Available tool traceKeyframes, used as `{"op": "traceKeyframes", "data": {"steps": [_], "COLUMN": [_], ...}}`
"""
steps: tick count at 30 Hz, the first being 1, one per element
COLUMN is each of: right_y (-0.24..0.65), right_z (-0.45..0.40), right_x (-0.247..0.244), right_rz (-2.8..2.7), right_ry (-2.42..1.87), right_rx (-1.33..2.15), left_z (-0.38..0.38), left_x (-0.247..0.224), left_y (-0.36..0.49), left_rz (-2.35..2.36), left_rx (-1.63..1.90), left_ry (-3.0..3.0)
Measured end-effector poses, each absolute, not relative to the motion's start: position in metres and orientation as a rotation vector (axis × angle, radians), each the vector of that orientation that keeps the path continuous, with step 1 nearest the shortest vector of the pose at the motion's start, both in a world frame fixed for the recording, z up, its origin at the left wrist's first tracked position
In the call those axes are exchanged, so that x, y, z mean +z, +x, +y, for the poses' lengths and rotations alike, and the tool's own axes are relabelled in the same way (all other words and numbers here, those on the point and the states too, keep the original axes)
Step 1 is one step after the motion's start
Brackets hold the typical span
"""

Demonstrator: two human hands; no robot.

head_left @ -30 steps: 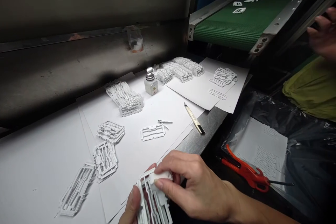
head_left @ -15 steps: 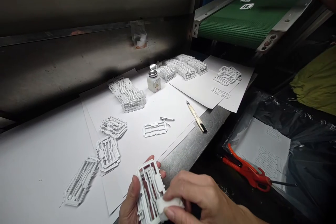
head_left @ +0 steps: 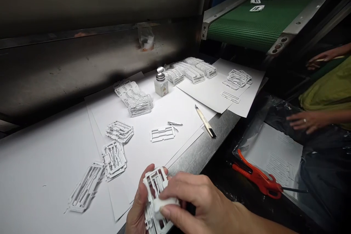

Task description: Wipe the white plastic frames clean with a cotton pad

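by the edge of the steel table point(head_left: 192, 162), the right hand point(head_left: 201, 201) pinches thumb to fingers beside the left hand point(head_left: 136, 210), whose thumb and fingers clasp a frame point(head_left: 148, 212) pointing away from the person, its long axis leaning slightly left at the far end, white, rectangular, slim-barred, and partly covered by the pinched white pad point(head_left: 158, 204).

1. White paper point(head_left: 49, 157) around the bottle point(head_left: 161, 87) is brightest, nearly washed out.
2. Behind the bottle, the metal wall point(head_left: 55, 60) sinks into dimness and black shadow.
3. White frames point(head_left: 87, 187) nearer than the bottle cast soft shadows.
4. Right of it, black plastic point(head_left: 326, 164) glints; a co-worker's hand point(head_left: 308, 120) blurs.
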State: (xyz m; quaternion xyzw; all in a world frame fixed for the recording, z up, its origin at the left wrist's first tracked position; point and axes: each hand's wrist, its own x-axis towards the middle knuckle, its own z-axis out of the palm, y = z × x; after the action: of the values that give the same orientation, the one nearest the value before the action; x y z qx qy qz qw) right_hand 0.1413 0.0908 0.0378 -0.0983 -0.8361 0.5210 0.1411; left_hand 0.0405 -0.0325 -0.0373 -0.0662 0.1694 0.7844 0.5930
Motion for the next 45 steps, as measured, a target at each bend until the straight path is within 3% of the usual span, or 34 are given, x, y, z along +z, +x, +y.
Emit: {"op": "traceKeyframes", "data": {"steps": [8,13,20,27,38,45], "right_y": [0.139,0.129,0.13,0.117,0.127,0.114], "right_z": [0.088,0.095,0.098,0.104,0.098,0.108], "right_x": [0.03,0.033,0.036,0.037,0.036,0.033], "right_rz": [-2.474,-2.382,-2.572,-2.328,-2.652,-2.535], "right_ry": [0.024,-0.221,0.08,-0.205,0.178,0.034], "right_rx": [1.435,1.359,1.326,1.305,1.006,1.046], "left_z": [-0.03,-0.024,-0.028,-0.021,-0.014,-0.013], "left_x": [-0.031,-0.032,-0.034,-0.028,-0.013,-0.023], "left_y": [0.038,0.04,0.033,0.041,0.041,0.041], "left_rz": [0.463,0.489,0.44,0.365,0.837,0.632], "left_rx": [1.816,1.815,1.755,1.856,1.734,1.916], "left_ry": [-0.249,-0.278,-0.298,-0.248,-0.579,-0.531]}}
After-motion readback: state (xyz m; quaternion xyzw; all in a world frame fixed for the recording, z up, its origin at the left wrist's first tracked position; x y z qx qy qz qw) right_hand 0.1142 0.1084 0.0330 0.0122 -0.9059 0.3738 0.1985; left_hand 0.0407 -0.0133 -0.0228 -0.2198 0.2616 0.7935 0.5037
